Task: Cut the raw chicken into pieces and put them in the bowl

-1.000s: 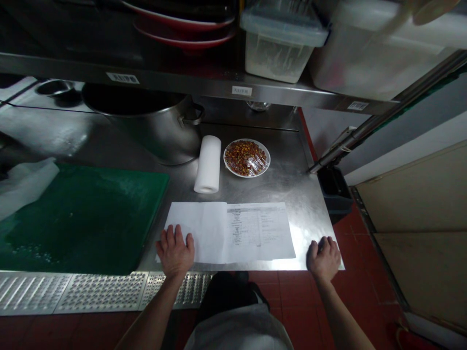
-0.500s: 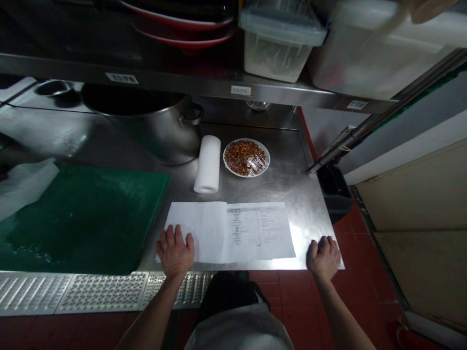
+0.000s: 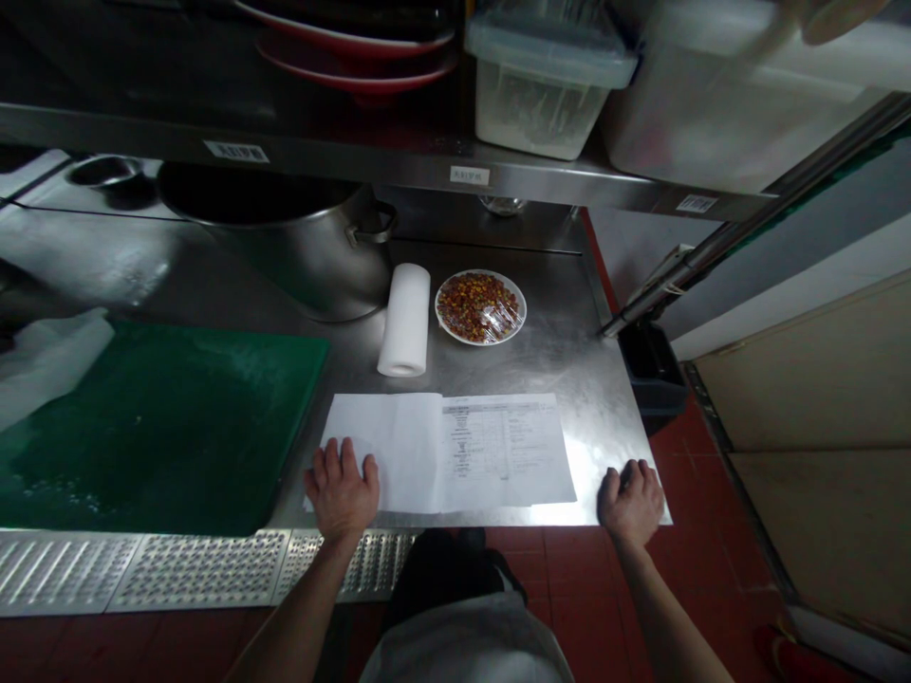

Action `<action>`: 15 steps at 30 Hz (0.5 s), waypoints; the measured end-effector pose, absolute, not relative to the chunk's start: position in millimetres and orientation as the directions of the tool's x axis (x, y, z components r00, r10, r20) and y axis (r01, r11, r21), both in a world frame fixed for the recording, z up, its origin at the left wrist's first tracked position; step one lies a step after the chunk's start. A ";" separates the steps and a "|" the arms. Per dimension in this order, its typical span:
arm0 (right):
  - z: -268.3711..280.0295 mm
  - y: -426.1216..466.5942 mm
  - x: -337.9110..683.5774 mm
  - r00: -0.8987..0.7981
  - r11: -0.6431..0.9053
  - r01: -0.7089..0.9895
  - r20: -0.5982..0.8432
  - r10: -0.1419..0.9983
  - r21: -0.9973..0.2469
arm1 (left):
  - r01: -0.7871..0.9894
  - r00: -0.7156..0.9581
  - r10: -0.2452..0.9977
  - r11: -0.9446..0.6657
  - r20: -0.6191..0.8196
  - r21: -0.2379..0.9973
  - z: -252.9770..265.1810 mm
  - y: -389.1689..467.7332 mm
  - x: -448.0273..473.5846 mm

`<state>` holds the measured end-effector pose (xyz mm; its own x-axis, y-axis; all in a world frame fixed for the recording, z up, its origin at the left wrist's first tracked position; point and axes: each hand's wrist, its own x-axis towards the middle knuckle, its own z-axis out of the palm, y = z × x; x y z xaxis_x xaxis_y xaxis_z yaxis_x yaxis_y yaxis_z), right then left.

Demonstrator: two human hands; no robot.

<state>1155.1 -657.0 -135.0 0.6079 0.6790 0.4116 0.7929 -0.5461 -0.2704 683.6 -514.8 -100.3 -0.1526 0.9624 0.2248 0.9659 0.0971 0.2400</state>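
An open booklet [image 3: 405, 436] lies on the steel counter, its left page blank and its right page printed with a table of small text. My left hand [image 3: 343, 489] rests flat on the lower left of the blank page, fingers spread. At the counter's front right corner, my right hand [image 3: 632, 501] leans on the bare metal with its thumb apart from slightly bent fingers, holding nothing. Behind the booklet lies a white paper roll [image 3: 405, 323]. Beside the roll is a white plate [image 3: 525, 318] heaped with reddish-brown and yellow bits under clear film.
A green cutting board [image 3: 171, 427] covers the left of the counter, with a crumpled whitish sheet [image 3: 49, 365] on it. Behind stands a large steel pot [image 3: 299, 256]. Overhead, a steel shelf [image 3: 356, 161] carries red dishes [image 3: 370, 76] and a lidded plastic container [image 3: 545, 104].
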 end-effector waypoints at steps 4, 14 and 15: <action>-136.5 -657.2 1155.8 0.606 -0.541 0.794 0.414 0.679 -0.277 | 0.967 -0.154 0.963 0.100 0.221 0.236 -100.2 -515.1 683.7; -134.8 -656.7 1155.0 0.619 -0.547 0.785 0.388 0.682 -0.290 | 0.965 -0.159 0.964 0.106 0.213 0.240 -98.8 -515.3 684.0; -134.5 -656.6 1154.8 0.622 -0.549 0.783 0.386 0.682 -0.291 | 0.966 -0.157 0.964 0.104 0.215 0.237 -98.6 -515.2 683.9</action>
